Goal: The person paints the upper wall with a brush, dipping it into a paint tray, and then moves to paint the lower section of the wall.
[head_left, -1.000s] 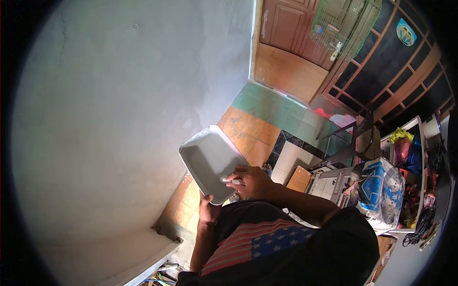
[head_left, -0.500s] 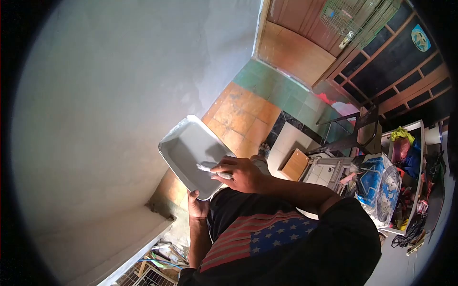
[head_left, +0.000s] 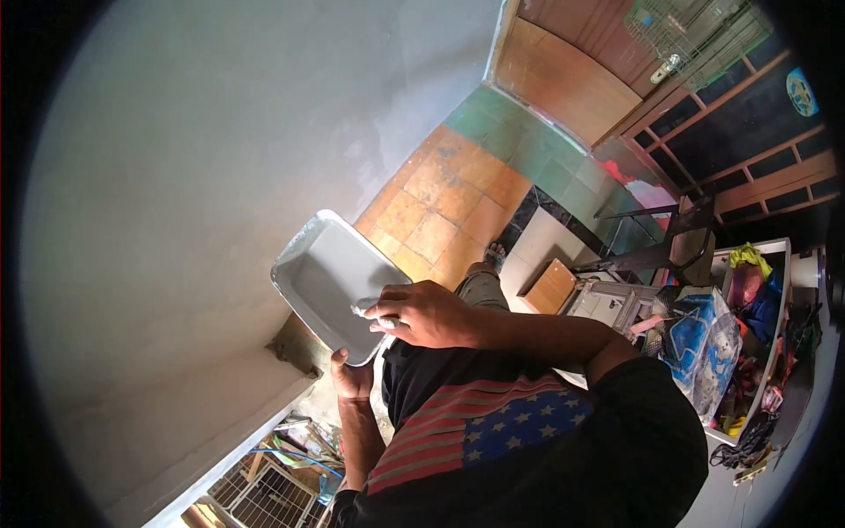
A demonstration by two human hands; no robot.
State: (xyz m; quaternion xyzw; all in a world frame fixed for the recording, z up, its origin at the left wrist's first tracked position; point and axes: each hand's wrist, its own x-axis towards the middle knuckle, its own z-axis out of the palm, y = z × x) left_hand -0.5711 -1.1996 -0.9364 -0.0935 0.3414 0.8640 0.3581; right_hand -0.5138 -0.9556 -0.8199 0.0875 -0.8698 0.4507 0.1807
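Note:
My left hand point(head_left: 352, 378) grips the lower edge of a shallow rectangular tray point(head_left: 304, 308), its thumb over the rim. A smooth grey-white layer lies inside the tray, and its rim is smeared with white. Over the tray's right side, my right hand point(head_left: 424, 315) is closed round a small brush point(head_left: 361, 308). The brush's pale bristles point left, over or against the grey-white layer; whether they touch it is hard to tell. Most of the handle is hidden in the fingers.
A pale wall point(head_left: 194, 176) rises at the left, close to the tray. Toward the right are a chair point(head_left: 691, 238), a ladder point(head_left: 607, 304), a blue-and-white bag point(head_left: 700, 343) and a cluttered box point(head_left: 783, 264). A wire rack point(head_left: 273, 506) lies at the lower left.
The tray and both hands have shifted left in the view, nearer the wall, while the background has slid right. More of one leg shows. Both hands keep their holds.

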